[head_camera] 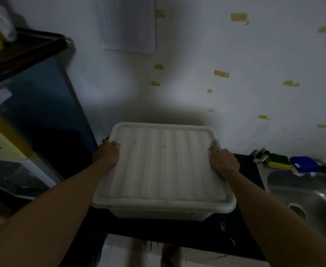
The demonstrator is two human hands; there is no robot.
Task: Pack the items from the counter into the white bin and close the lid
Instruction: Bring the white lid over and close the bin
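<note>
Two bare forearms (58, 205) are reaching in from the bottom corners. The left hand (106, 153) and right hand (224, 160) are each gripping a side edge of the lid (164, 166), fingers curling over its rim. The lid is lying flat over the white bin (158, 213), which is sitting on the dark counter (235, 236) near the wall, just left of the steel sink (300, 191); in this dim light it is seemingly seated all round, though I cannot tell for sure.

Home kitchen: sink (304, 191), sponge (278, 160).
</note>
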